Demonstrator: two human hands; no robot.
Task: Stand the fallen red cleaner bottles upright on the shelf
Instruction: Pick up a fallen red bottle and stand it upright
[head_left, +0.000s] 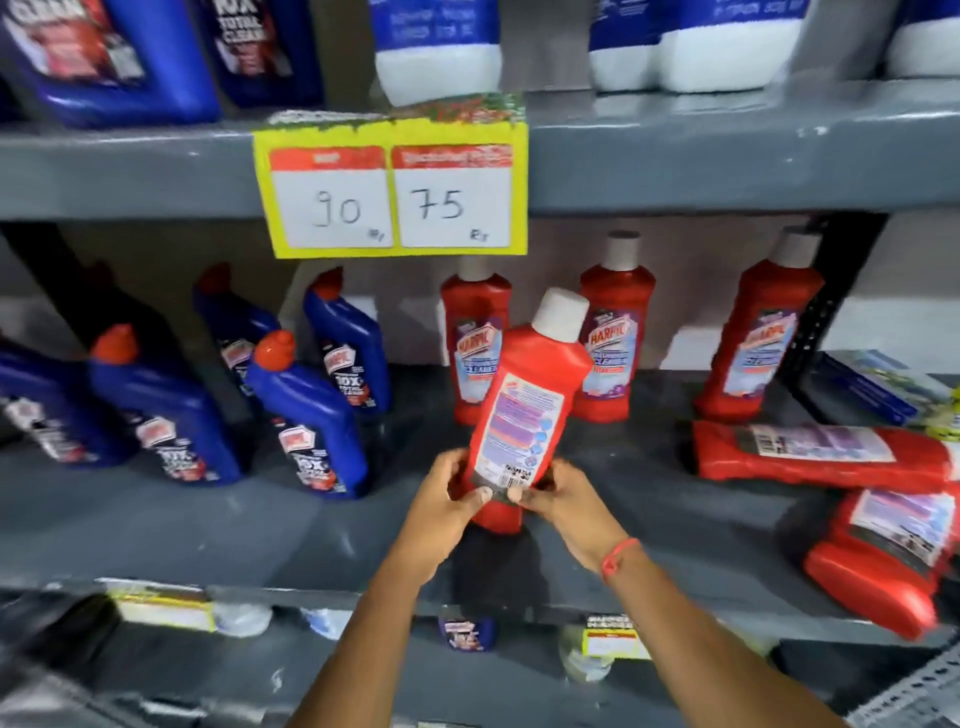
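Scene: A person stood at a grey shop shelf (208, 530), both hands on a red cleaner bottle (524, 410).
Left hand (447, 499): fingers closed round the bottle's lower left side.
Right hand (561, 501): fingers closed on the lower right side, thumb across the back label.
Held bottle: base at or just above the shelf, white cap tipped up and to the right (not yet plumb), back label toward the camera.
Fallen bottles: two (821, 454) (883, 556) lay flat at the right, long axes roughly across the shelf, well right of the hands; the right hand was nearer.
Standing row: three red bottles (615, 338) upright behind.
Judgement: held bottle nearly set; two remained.
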